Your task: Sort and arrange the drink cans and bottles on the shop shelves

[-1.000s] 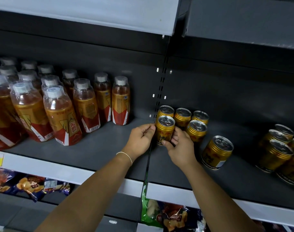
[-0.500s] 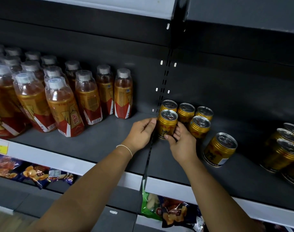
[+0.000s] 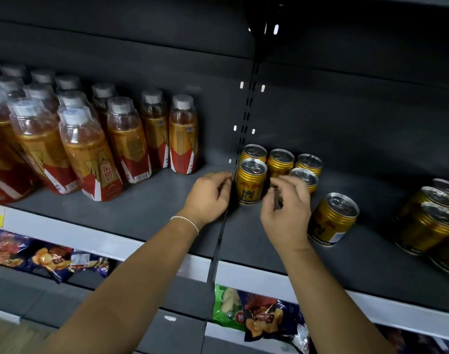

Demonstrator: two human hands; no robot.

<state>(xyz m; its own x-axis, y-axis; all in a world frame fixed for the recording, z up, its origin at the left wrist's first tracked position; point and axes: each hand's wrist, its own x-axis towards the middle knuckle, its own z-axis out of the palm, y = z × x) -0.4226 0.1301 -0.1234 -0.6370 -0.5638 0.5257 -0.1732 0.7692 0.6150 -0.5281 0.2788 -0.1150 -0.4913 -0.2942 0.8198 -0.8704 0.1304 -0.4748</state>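
Observation:
A gold drink can (image 3: 251, 182) stands upright on the dark grey shelf (image 3: 151, 208), at the front of a small cluster of gold cans (image 3: 280, 162) just right of the shelf divider. My left hand (image 3: 208, 198) hovers close to its left side with loosely curled fingers. My right hand (image 3: 286, 210) hovers at its right side, fingers also loosely curled. A narrow gap shows between each hand and the can. Neither hand holds anything. Another gold can (image 3: 332, 218) stands tilted-looking to the right of my right hand.
Several amber bottles with red and gold labels (image 3: 90, 154) fill the shelf's left part. More gold cans (image 3: 430, 221) crowd the far right edge. Snack bags (image 3: 259, 312) lie on the lower shelf. Bare shelf shows between the bottles and my left hand.
Both hands have let go of the front gold can and drawn slightly away from its sides. The can stays upright in place. The camera has moved closer.

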